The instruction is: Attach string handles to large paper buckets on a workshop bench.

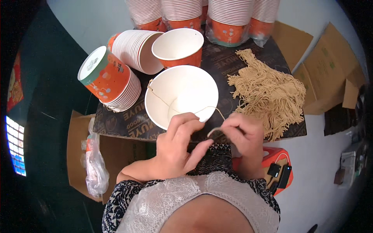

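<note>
A white-lined paper bucket [161, 95] stands before me at the table's near edge. A thin tan string [157, 94] is attached at its left rim and runs across its inside, over the right side, to my right hand [244, 134]. That hand is closed, pinching the string, with a short bent end sticking out leftward. My left hand [175, 143] is at the bucket's near rim, fingers bent and thumb held apart; I see nothing between them. The string's end is close to the left thumb tip. Whether the left fingertips touch the rim, I cannot tell.
A heap of tan strings [270, 91] lies at the right of the dark table [128, 126]. Behind the bucket are another orange bucket [182, 58], a tipped stack [128, 48] and an upside-down stack [110, 81]. Wrapped bucket stacks [229, 27] line the back. Cardboard boxes [330, 66] flank the table.
</note>
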